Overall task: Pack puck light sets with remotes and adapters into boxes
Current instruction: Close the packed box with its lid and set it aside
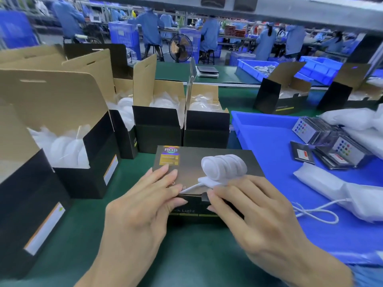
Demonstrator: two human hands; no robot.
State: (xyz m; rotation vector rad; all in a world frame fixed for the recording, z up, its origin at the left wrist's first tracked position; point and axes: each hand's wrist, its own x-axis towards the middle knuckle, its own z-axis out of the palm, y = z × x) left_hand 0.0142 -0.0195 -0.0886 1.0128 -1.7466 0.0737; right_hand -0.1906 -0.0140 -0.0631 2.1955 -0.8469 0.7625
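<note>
Closed black RGB box (pixel 205 162) flat on green surface (pixel 87 235), left hand (pixel 136 212) fingers straight on lid, right hand (pixel 261 220) fingers pinching black end flap (pixel 204 196), open filled boxes (pixel 159 125) behind, remotes (pixel 339 148) in blue tray (pixel 269 146)

box lettering (pixel 187 211) partly covered by fingers, far workers (pixel 150 25) blurred, remote buttons (pixel 301 127) too small

Workers in blue smocks (pixel 149 27) sit on stools at long benches across the factory floor, backs to the camera, with a black pedestal fan (pixel 180 47) standing in the aisle between them. A small weighing scale (pixel 207 71) rests on the green desk (pixel 228 94) beyond the near row of cartons. Tall blue crates (pixel 124 38) stand stacked behind the line, under a grey overhead shelf (pixel 290 9).
</note>
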